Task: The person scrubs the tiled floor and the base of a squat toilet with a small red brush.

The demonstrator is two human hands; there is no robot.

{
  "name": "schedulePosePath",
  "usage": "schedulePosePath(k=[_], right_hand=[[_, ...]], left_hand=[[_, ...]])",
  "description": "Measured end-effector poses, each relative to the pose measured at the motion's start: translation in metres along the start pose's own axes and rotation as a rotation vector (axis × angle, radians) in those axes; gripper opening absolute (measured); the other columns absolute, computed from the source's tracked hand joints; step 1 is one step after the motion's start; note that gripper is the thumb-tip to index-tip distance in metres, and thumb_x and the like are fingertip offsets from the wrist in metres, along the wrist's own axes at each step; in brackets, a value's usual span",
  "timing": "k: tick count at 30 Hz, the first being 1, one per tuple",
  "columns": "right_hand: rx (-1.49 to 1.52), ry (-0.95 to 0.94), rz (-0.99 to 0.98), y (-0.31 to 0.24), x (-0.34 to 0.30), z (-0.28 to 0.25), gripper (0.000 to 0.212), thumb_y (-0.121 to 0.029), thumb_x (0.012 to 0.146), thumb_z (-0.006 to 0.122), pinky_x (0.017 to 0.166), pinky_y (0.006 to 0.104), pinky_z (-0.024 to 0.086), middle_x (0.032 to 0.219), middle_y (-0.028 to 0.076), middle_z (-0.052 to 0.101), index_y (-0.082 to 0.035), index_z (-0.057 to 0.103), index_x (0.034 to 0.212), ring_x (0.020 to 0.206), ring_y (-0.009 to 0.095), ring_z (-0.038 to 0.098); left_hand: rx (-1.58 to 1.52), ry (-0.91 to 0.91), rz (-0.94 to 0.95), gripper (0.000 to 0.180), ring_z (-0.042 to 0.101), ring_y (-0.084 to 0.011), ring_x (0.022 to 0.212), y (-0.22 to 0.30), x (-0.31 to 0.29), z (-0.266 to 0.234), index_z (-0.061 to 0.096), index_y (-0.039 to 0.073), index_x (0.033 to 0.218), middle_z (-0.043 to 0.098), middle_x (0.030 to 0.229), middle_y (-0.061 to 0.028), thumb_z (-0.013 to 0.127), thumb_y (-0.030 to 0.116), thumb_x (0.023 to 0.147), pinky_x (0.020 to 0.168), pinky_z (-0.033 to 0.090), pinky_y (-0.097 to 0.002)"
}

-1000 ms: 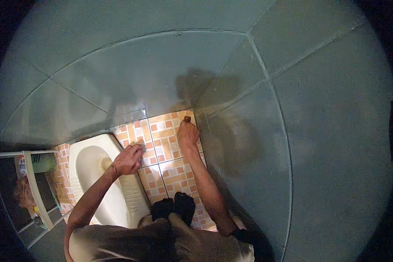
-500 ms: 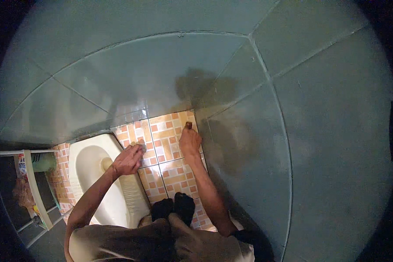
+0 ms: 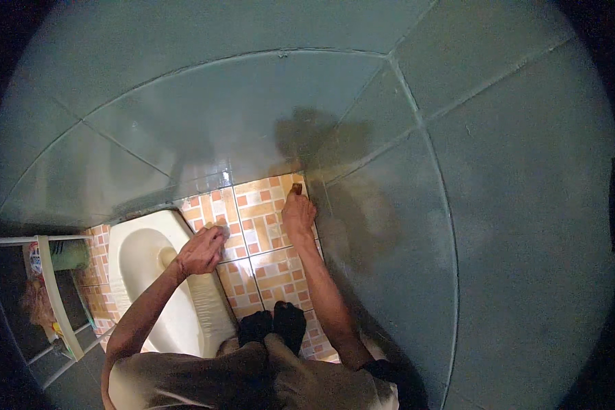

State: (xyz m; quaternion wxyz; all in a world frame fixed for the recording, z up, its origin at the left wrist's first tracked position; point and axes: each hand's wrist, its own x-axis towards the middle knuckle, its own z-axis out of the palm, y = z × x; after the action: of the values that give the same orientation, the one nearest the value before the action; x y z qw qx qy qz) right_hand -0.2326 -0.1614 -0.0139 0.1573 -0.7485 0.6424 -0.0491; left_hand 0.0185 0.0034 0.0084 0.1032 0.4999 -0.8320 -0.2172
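My right hand [image 3: 298, 217] is closed around a small dark-brown piece [image 3: 296, 188], whose kind I cannot make out. It reaches to the tiled floor [image 3: 266, 277] close to the corner where the two walls meet. My left hand [image 3: 201, 250] hovers beside the right rim of the cream squat toilet [image 3: 205, 301]. Its fingers are curled together, with a pale greyish bit showing at their tips, too small to name. The floor tiles have an orange, white and tan block pattern, and light glints off them.
Grey-green tiled walls [image 3: 512, 225] stand ahead and to the right, with damp-looking dark patches in the corner. At the left, a white-framed rack [image 3: 58, 297] holds a green container [image 3: 70, 254] and bags. My feet in dark footwear [image 3: 289, 322] are between the toilet and the right wall.
My right hand has slid a little farther forward, toward the corner, with the brown piece in it. The left hand has hardly moved.
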Motion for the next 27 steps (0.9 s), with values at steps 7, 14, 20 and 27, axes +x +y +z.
schedulePosePath(k=[7, 14, 20, 27], right_hand=[[-0.040, 0.106, -0.018, 0.009, 0.031, 0.014, 0.018, -0.008, 0.095, 0.053, 0.063, 0.0450, 0.060, 0.080, 0.023, 0.071, 0.007, 0.060, 0.104, 0.076, 0.035, 0.074], [-0.012, 0.006, 0.006, 0.012, -0.001, 0.004, 0.027, -0.006, 0.096, 0.050, 0.063, 0.0455, 0.059, 0.082, 0.025, 0.072, 0.011, 0.056, 0.117, 0.077, 0.037, 0.073], [0.058, -0.154, 0.079, 0.017, -0.037, 0.002, 0.037, -0.009, 0.096, 0.051, 0.067, 0.0530, 0.056, 0.082, 0.028, 0.069, 0.010, 0.049, 0.128, 0.079, 0.043, 0.071], [0.090, -0.076, 0.061, 0.012, -0.025, 0.004, 0.041, -0.004, 0.090, 0.057, 0.067, 0.0522, 0.055, 0.083, 0.029, 0.068, 0.011, 0.048, 0.128, 0.078, 0.043, 0.070]], left_hand=[[-0.016, 0.077, 0.069, 0.040, 0.055, -0.0396, 0.099, 0.000, 0.006, 0.003, 0.057, -0.004, 0.111, 0.053, 0.113, -0.0231, 0.059, 0.010, 0.074, 0.091, 0.046, -0.0483], [0.024, 0.116, 0.070, 0.038, 0.055, -0.0383, 0.099, -0.001, 0.002, 0.004, 0.056, -0.004, 0.112, 0.052, 0.112, -0.0218, 0.059, 0.012, 0.077, 0.094, 0.045, -0.0477], [-0.046, 0.085, 0.056, 0.040, 0.054, -0.0415, 0.101, -0.004, 0.002, 0.008, 0.054, -0.002, 0.112, 0.052, 0.115, -0.0234, 0.059, 0.010, 0.074, 0.092, 0.046, -0.0507], [0.020, 0.096, 0.063, 0.037, 0.055, -0.0367, 0.101, -0.001, 0.001, 0.005, 0.056, -0.003, 0.114, 0.051, 0.113, -0.0216, 0.057, 0.014, 0.081, 0.092, 0.046, -0.0458]])
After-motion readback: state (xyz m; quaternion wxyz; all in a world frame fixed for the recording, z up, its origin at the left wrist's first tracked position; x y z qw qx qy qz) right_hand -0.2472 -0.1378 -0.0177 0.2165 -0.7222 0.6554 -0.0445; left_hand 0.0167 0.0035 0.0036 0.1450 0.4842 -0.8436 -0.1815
